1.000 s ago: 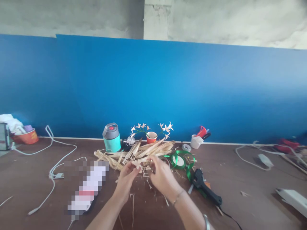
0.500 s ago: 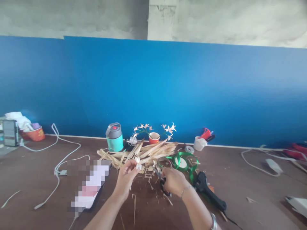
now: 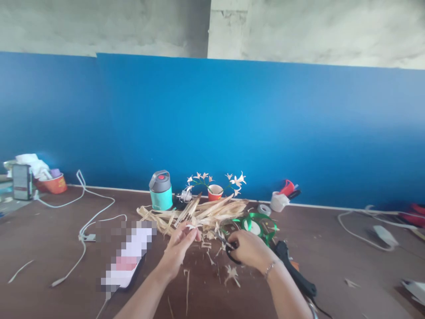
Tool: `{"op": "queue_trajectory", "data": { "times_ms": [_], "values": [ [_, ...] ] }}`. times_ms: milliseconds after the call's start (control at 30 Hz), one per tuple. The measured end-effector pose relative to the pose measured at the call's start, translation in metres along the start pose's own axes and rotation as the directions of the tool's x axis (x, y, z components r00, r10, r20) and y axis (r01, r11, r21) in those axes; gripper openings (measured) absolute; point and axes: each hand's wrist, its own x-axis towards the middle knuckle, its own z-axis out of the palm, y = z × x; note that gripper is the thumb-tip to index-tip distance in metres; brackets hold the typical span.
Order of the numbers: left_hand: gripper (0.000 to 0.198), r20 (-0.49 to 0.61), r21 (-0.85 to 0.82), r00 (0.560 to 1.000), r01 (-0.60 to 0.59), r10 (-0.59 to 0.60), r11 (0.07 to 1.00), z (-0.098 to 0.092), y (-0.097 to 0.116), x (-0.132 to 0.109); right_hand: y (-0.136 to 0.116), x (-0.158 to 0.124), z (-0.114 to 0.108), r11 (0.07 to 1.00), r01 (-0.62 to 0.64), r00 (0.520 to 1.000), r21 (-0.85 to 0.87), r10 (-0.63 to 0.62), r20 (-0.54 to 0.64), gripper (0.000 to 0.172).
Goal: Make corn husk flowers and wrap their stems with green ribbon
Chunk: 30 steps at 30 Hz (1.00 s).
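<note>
My left hand [image 3: 179, 248] is closed, pinching a small pale husk flower [image 3: 192, 224] between thumb and fingers, just in front of the husk pile. My right hand [image 3: 250, 249] is wrapped round the dark handles of a pair of scissors [image 3: 233, 253], whose blades point left and away from me. Near the blade tips lies another small pale flower [image 3: 217, 230]. A star-shaped pale piece [image 3: 231, 275] rests on the table below the scissors. Dry husk strips [image 3: 219, 210] lie heaped beyond both hands.
Behind the husks stand a turquoise flask [image 3: 161, 197] and a red cup [image 3: 215, 194] with flower stems. Right of the scissors are a green ribbon spool [image 3: 255, 227] and a black glue gun [image 3: 295, 271]. A phone [image 3: 133, 254], partly blurred out, and white cables [image 3: 86, 223] lie left.
The flower in my left hand has tipped over and points more away from me. My right hand has shifted slightly right with the scissors. The star-shaped piece now shows on the table.
</note>
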Motion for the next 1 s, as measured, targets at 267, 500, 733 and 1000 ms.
{"op": "queue_trajectory", "data": {
  "times_ms": [267,500,733,1000],
  "values": [
    [0.017,0.248,-0.409,0.965,0.187,-0.088,0.893,0.001,0.004,-0.001,0.014,0.008,-0.003,0.771,0.016,0.999,0.636,-0.033,0.016,0.027],
    [0.015,0.333,-0.356,0.93,0.275,-0.154,0.893,-0.001,0.001,-0.005,-0.03,0.003,0.004,0.19,-0.089,0.992,0.978,-0.068,0.103,0.04],
    [0.018,0.373,-0.25,0.914,0.262,-0.157,0.932,-0.002,0.0,-0.005,-0.045,0.007,0.023,0.05,-0.113,0.993,0.992,-0.03,0.115,0.043],
    [0.024,-0.027,0.199,0.981,-0.182,0.191,0.963,0.0,-0.01,0.0,-0.047,0.01,0.029,0.026,0.024,0.988,0.999,0.155,-0.028,0.045]
  ]
}}
